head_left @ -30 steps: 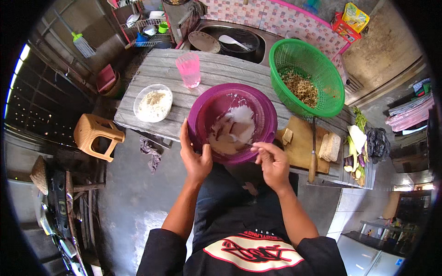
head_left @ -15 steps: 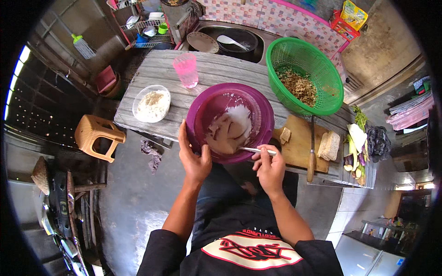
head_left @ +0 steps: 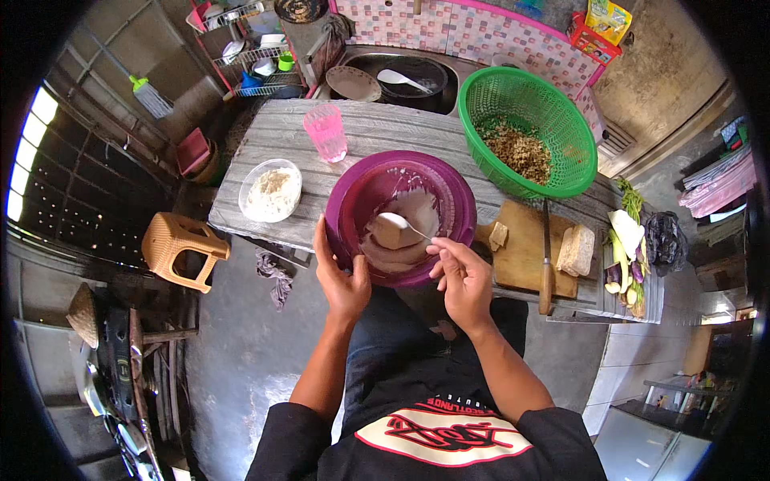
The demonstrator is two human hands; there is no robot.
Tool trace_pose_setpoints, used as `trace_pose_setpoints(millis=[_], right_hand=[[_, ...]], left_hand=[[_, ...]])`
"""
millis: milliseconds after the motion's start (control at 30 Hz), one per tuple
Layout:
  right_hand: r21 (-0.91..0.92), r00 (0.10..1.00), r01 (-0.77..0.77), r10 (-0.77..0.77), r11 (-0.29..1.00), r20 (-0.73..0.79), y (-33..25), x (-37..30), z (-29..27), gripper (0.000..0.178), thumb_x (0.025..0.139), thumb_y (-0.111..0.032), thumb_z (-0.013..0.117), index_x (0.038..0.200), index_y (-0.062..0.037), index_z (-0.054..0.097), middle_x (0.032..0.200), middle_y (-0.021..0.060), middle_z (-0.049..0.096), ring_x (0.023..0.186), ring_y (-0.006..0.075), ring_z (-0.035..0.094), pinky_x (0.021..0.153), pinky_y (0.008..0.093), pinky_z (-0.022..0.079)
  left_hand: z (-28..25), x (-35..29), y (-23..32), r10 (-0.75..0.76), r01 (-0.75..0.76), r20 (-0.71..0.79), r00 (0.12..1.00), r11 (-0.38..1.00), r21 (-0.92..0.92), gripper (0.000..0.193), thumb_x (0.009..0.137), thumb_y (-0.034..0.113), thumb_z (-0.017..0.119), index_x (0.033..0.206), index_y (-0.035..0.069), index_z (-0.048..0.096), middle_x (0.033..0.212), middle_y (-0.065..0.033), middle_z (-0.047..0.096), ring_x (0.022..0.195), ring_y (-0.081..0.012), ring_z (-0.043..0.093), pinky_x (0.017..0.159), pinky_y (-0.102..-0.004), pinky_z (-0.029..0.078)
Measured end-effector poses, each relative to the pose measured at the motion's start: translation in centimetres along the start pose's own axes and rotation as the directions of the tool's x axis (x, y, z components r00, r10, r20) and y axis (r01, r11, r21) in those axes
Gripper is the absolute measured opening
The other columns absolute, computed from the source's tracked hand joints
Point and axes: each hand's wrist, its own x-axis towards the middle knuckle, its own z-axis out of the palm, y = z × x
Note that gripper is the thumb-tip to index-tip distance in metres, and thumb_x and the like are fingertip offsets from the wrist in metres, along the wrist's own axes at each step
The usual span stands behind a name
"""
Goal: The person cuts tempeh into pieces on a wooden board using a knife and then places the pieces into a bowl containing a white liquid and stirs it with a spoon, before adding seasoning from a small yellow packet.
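Left hand [head_left: 346, 293], its grip clasping the near-left side of the purple bowl [head_left: 464, 207] at the near edge of the table [head_left: 393, 128]; right hand [head_left: 465, 282], its grip pinching the handle of a spoon [head_left: 393, 220]; pale mixture [head_left: 422, 208] inside the bowl.

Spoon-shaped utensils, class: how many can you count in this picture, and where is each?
2: the metal spoon in the right hand, at the purple bowl, and the white paddle across the dark pan. Others may be hidden.
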Motion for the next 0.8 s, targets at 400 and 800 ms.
trace_pose_setpoints(millis=[400,800], right_hand=[[-0.419,0.942,0.327,-0.327,0.847,0.075,-1.0,1.6,-4.9,0.018,0.106,-0.008,0.065,0.12,-0.0011,0.074,0.104,0.0166,0.076,0.09,0.0324,0.075,0.078,0.0403,0.059],[0.2,0.943,-0.286,0.313,0.937,-0.117,3.2,-2.7,-0.2,0.027,0.116,-0.022,0.054,0.118,0.0005,0.068,0.093,0.0101,0.075,0.068,0.0103,0.069,0.054,0.0242,0.051]], left_hand=[[0.0,0.4,-0.5,0.064,-0.063,-0.041,0.997,0.998,0.029,0.088,0.084,-0.012,0.06,0.167,-0.002,0.03,0.153,-0.0245,0.054,0.136,-0.0317,0.062,0.109,-0.04,0.053],[-0.1,0.7,0.8,0.047,-0.047,0.003,0.999,0.994,0.101,0.087,0.086,-0.013,0.061,0.166,-0.001,0.03,0.156,-0.0251,0.052,0.138,-0.0325,0.06,0.112,-0.0413,0.051]])
